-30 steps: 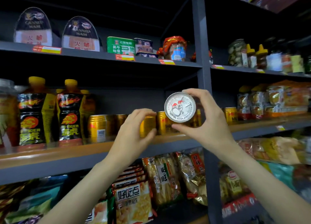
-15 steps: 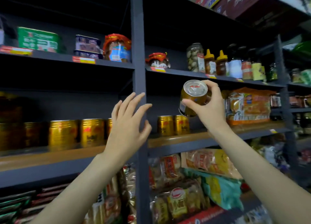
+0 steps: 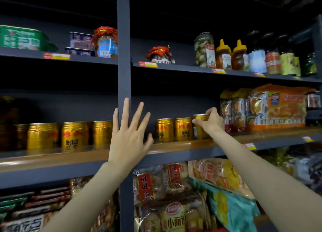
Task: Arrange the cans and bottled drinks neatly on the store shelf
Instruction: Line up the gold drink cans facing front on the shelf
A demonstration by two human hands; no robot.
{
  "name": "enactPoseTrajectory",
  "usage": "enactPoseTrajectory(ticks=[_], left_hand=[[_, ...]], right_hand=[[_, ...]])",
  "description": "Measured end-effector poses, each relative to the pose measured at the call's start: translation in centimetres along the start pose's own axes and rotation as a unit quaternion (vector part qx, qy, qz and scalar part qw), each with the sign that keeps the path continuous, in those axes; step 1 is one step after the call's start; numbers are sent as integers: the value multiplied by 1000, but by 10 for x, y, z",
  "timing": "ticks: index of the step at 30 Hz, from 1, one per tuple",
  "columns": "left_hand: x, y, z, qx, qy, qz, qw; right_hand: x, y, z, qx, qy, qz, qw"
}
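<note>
Your right hand (image 3: 211,121) grips a gold can (image 3: 200,125) round its top rim, thumb and fingers curled on it. The can stands upright at the right end of the row on the wooden middle shelf (image 3: 174,145); whether its base touches the board you cannot tell. Just left of it stand two more gold cans (image 3: 163,129), close together. Left of the dark upright post (image 3: 124,57) you can count three more clearly, the nearest to the post (image 3: 102,133) among them, with darker ones farther left too dim to count.

Your left hand (image 3: 128,136) is spread wide, fingers straight and apart, holding nothing, raised in front of the post.

To the right of the held can, snack bags (image 3: 275,108) fill the same shelf. On the shelf above sit two yellow-capped squeeze bottles (image 3: 230,56), a tall jar (image 3: 204,49) and two red-wrapped jars (image 3: 160,55), one on each side of the post.
</note>
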State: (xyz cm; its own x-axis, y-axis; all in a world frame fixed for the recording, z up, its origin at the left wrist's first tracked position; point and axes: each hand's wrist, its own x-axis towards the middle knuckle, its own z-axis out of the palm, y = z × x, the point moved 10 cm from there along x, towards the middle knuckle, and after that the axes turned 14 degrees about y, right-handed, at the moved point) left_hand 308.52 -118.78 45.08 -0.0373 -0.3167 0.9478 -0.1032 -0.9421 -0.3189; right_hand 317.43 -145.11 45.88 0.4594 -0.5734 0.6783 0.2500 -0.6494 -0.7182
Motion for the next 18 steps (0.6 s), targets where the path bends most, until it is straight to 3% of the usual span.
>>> enactPoseTrajectory(ticks=[3, 6, 10, 14, 18], left_hand=[[0, 0, 0, 6, 6, 3, 1000], [-1, 0, -2, -1, 10, 7, 1000], [-4, -9, -13, -96, 32, -4, 995], [-24, -61, -39, -185, 41, -56, 980], [-51, -158, -65, -148, 33, -81, 985]], right_hand=[[-3, 7, 6, -56, -24, -13, 998], [-6, -19, -4, -73, 5, -57, 996], [-43, -106, -26, 69, 57, -182, 979], [-105, -194, -42, 215, 113, -277, 929], [-184, -270, -22, 286, 118, -377, 873]])
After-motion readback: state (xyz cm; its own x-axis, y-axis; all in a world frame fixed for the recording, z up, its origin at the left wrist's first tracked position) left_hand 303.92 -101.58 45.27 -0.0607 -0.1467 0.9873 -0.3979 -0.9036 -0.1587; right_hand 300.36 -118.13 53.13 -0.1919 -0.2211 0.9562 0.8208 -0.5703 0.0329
